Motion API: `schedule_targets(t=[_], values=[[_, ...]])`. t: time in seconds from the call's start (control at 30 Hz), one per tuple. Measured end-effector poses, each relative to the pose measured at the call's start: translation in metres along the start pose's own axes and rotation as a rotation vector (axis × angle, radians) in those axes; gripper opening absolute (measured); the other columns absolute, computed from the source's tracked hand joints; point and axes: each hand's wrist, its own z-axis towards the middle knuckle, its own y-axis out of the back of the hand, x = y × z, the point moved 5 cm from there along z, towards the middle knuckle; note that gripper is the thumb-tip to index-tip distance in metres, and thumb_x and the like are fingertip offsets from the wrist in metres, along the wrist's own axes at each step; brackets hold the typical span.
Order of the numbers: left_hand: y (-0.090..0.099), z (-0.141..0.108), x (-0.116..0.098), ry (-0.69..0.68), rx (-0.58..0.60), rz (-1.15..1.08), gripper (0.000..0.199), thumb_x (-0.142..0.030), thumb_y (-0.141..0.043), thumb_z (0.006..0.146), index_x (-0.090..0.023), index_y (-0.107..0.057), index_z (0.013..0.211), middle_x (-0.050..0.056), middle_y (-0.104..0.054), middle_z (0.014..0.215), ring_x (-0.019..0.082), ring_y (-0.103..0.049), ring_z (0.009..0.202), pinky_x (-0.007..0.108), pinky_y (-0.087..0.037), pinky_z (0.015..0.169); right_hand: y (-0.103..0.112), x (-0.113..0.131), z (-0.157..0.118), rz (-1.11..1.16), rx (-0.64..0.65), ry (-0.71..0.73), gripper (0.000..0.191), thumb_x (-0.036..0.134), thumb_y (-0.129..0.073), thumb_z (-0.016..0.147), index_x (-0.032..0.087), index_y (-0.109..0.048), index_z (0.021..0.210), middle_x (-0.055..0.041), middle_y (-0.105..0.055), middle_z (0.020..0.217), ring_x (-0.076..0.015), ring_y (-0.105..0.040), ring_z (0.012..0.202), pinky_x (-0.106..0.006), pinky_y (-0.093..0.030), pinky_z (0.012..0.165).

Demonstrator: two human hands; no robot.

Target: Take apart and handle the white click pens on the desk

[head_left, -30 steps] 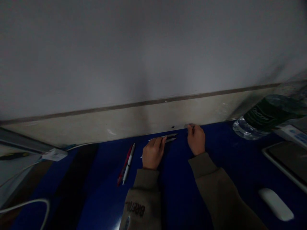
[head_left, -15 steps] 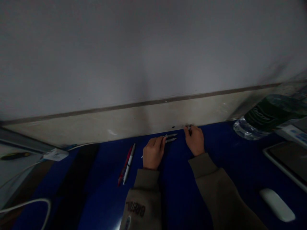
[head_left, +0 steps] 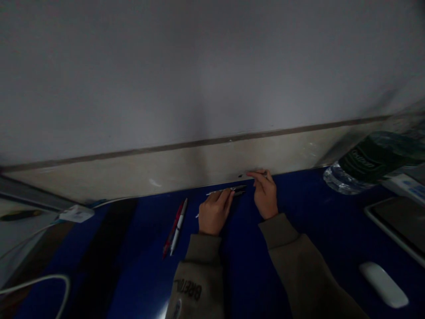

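- Along the back edge of the blue surface (head_left: 292,190): a slim white pen (head_left: 217,192) lying crosswise, a dark pen (head_left: 239,190) just beyond its end.
- Left hand (head_left: 215,212): curled over the white pen, fingers touching it; firmness of grip cannot be told.
- Right hand (head_left: 264,194): apart from the left, near the dark pen; anything held is too small to tell.
- Nearby, untouched: a red-and-white pair of pens (head_left: 175,228), a plastic water bottle (head_left: 375,164), a white mouse (head_left: 383,284).
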Motion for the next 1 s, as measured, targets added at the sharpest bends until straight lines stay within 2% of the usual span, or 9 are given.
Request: schedule_targets(t=[0.13, 0.3, 0.37, 0.47, 0.53, 0.73, 0.87, 1.0], values=[[-0.001, 0.0, -0.001, 0.008, 0.019, 0.018, 0.025, -0.035, -0.044, 0.095, -0.023, -0.063, 0.107, 0.003, -0.069, 0.087, 0.016, -0.063, 0.079, 0.025, -0.044, 0.068, -0.008, -0.004, -0.001, 0.02, 0.092, -0.061, 0.037, 0.014, -0.038, 0.086, 0.022, -0.07, 0.101, -0.0047, -0.056, 0.083, -0.0177, -0.052, 0.076, -0.032, -0.042, 0.072], [-0.003, -0.001, 0.0, 0.002, 0.007, -0.012, 0.025, -0.034, -0.045, 0.095, -0.023, -0.062, 0.108, 0.004, -0.07, 0.091, 0.015, -0.063, 0.082, 0.025, -0.045, 0.07, -0.014, -0.002, -0.005, 0.142, 0.157, -0.152, 0.031, 0.023, -0.042, 0.088, 0.021, -0.067, 0.105, -0.0007, -0.053, 0.069, -0.0148, -0.048, 0.062, -0.029, -0.039, 0.061], [-0.004, -0.001, 0.0, -0.002, 0.01, -0.032, 0.025, -0.034, -0.044, 0.095, -0.023, -0.062, 0.109, 0.004, -0.07, 0.092, 0.015, -0.063, 0.081, 0.025, -0.045, 0.071, -0.017, 0.002, -0.007, 0.207, 0.203, -0.179, 0.028, 0.026, -0.044, 0.088, 0.021, -0.067, 0.102, -0.0001, -0.052, 0.067, -0.014, -0.047, 0.059, -0.028, -0.038, 0.058], [-0.003, 0.0, 0.0, -0.006, 0.017, -0.052, 0.025, -0.033, -0.043, 0.096, -0.021, -0.061, 0.108, 0.005, -0.069, 0.092, 0.015, -0.062, 0.08, 0.026, -0.046, 0.073, -0.025, 0.011, -0.011, 0.317, 0.339, -0.187, 0.024, 0.031, -0.046, 0.088, 0.02, -0.067, 0.094, -0.0004, -0.052, 0.067, -0.014, -0.047, 0.058, -0.028, -0.036, 0.056], [-0.003, 0.001, -0.002, -0.018, 0.021, -0.057, 0.023, -0.031, -0.043, 0.096, -0.02, -0.062, 0.104, 0.005, -0.068, 0.091, 0.016, -0.06, 0.081, 0.027, -0.046, 0.075, -0.029, 0.018, -0.013, 0.365, 0.406, -0.185, 0.027, 0.036, -0.043, 0.09, 0.019, -0.065, 0.088, -0.0003, -0.051, 0.065, -0.014, -0.046, 0.058, -0.028, -0.035, 0.055], [-0.003, 0.003, -0.006, -0.097, 0.03, -0.039, 0.022, -0.03, -0.045, 0.095, -0.018, -0.063, 0.09, 0.005, -0.063, 0.082, 0.017, -0.056, 0.078, 0.031, -0.045, 0.073, -0.033, 0.024, -0.014, 0.112, 0.365, -0.12, 0.036, 0.046, -0.056, 0.084, 0.02, -0.052, 0.06, 0.0023, -0.045, 0.055, -0.0124, -0.041, 0.054, -0.027, -0.031, 0.053], [-0.003, 0.004, -0.006, -0.124, 0.03, -0.053, 0.022, -0.028, -0.047, 0.094, -0.017, -0.062, 0.082, 0.006, -0.061, 0.079, 0.019, -0.054, 0.079, 0.032, -0.046, 0.073, -0.037, 0.022, -0.014, 0.063, 0.412, -0.078, 0.037, 0.045, -0.058, 0.083, 0.02, -0.049, 0.057, 0.003, -0.044, 0.054, -0.0117, -0.04, 0.053, -0.027, -0.03, 0.053], [-0.002, 0.005, -0.008, -0.13, 0.038, -0.102, 0.019, -0.027, -0.048, 0.093, -0.017, -0.064, 0.09, 0.006, -0.062, 0.086, 0.02, -0.054, 0.087, 0.035, -0.047, 0.079, -0.039, 0.019, -0.014, 0.044, 0.447, -0.061, 0.042, 0.043, -0.054, 0.086, 0.019, -0.046, 0.053, 0.0029, -0.041, 0.053, -0.0117, -0.039, 0.054, -0.027, -0.029, 0.054]])
